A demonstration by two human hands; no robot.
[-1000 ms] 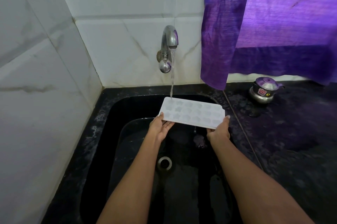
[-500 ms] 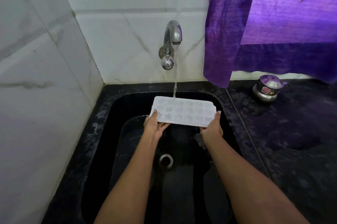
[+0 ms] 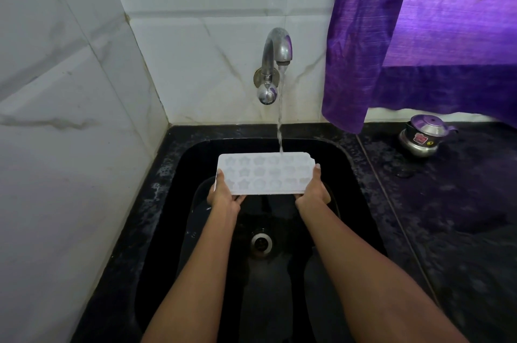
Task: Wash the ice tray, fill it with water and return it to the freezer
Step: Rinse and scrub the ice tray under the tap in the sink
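Note:
A white ice tray with star-shaped cups is held level over the black sink. My left hand grips its near left corner, thumb on top. My right hand grips its near right corner. A steel tap on the tiled wall runs a thin stream of water that lands on the tray's far edge, right of its middle.
A purple curtain hangs at the upper right, its hem close to the tap. A small steel pot with a lid stands on the black counter to the right. White marble tiles close the left side. The drain lies below the tray.
The tray has shifted to the left under the stream, so the water now lands right of its middle instead of at its far left corner. Both hands kept their grip.

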